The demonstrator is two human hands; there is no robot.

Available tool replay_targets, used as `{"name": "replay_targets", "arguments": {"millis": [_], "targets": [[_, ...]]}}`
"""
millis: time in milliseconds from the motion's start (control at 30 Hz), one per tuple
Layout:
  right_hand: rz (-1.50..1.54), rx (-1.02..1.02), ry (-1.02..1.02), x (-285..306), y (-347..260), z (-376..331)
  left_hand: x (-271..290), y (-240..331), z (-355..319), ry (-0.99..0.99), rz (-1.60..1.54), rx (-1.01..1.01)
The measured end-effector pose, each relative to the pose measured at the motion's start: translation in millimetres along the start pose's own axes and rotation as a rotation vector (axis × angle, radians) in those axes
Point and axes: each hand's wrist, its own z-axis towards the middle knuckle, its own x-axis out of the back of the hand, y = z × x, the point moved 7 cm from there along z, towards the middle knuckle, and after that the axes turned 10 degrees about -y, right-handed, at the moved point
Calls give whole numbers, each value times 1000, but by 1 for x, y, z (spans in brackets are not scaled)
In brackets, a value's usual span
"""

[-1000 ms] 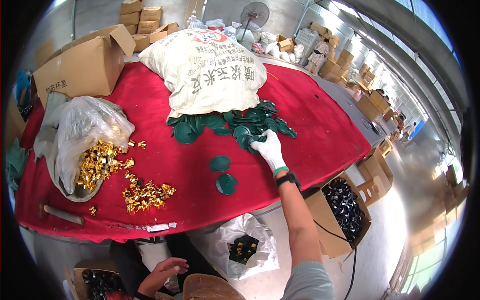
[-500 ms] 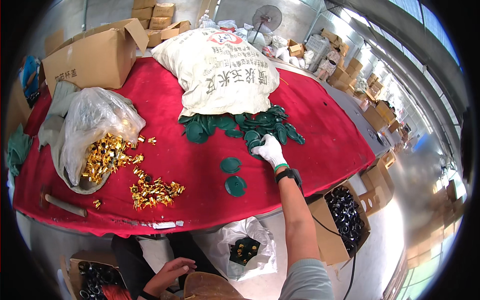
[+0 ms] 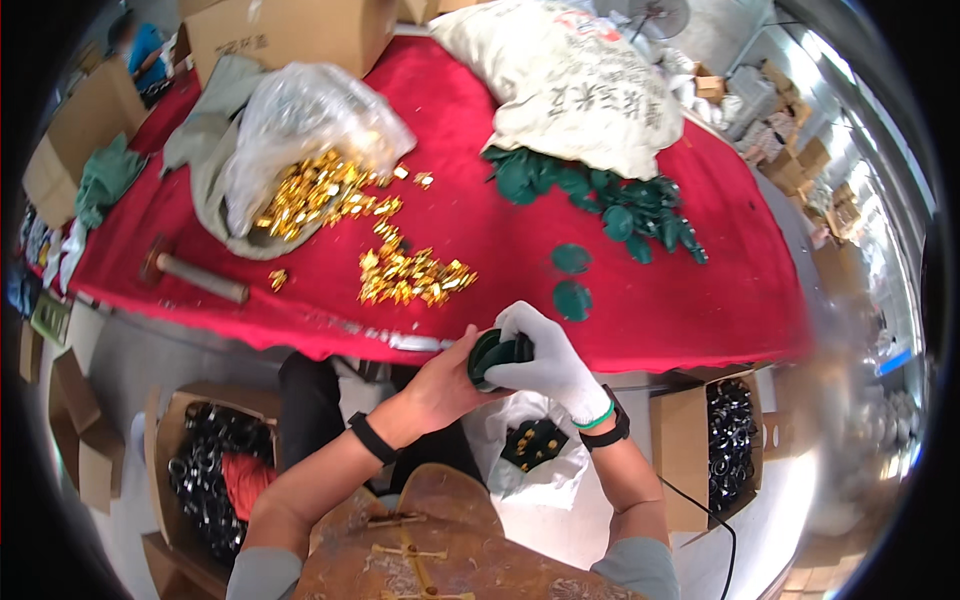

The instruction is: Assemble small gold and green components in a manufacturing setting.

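Close to the table's front edge, my bare left hand (image 3: 440, 380) and my white-gloved right hand (image 3: 555, 365) meet around a few dark green plastic discs (image 3: 487, 357). The left fingers and thumb hold them from one side; the glove grips them from the other and covers part of them. Beyond my hands, two single discs, a farther one (image 3: 571, 258) and a nearer one (image 3: 572, 300), lie flat on the red cloth (image 3: 520, 235). Farther back, a heap of green discs (image 3: 635, 215) spills out below a white woven sack (image 3: 590, 95). To the left lie small shiny gold pieces (image 3: 405, 275).
A clear plastic bag (image 3: 300, 115) spills more gold pieces. A hammer (image 3: 200, 277) lies at the front left. Below the edge stand a white bag (image 3: 565, 465) with green and gold pieces, and boxes of black parts at left (image 3: 270, 405) and right (image 3: 680, 450). A person (image 3: 145, 60) is at far left.
My right hand has come back from the disc heap to the table's front edge, bringing discs. My left hand has risen from my lap to meet it. The view has shifted.
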Motion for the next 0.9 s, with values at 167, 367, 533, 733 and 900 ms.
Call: {"name": "replay_targets", "arguments": {"millis": [167, 367, 533, 733, 900], "targets": [[-113, 134, -115, -59, -5, 3, 56, -24, -49, 65, -14, -10], [641, -155, -136, -83, 22, 3, 105, -26, -99, 329, 5, -183], [641, -140, -76, -102, 19, -19, 117, -42, -101, -116, -226, -262], [650, 75, -147, -173, 39, -4, 146, -62, -138, 65, -79, -107], [616, -212, -233, -177, 12, -24, 129, -56, -140, 355, 424, -255]]}}
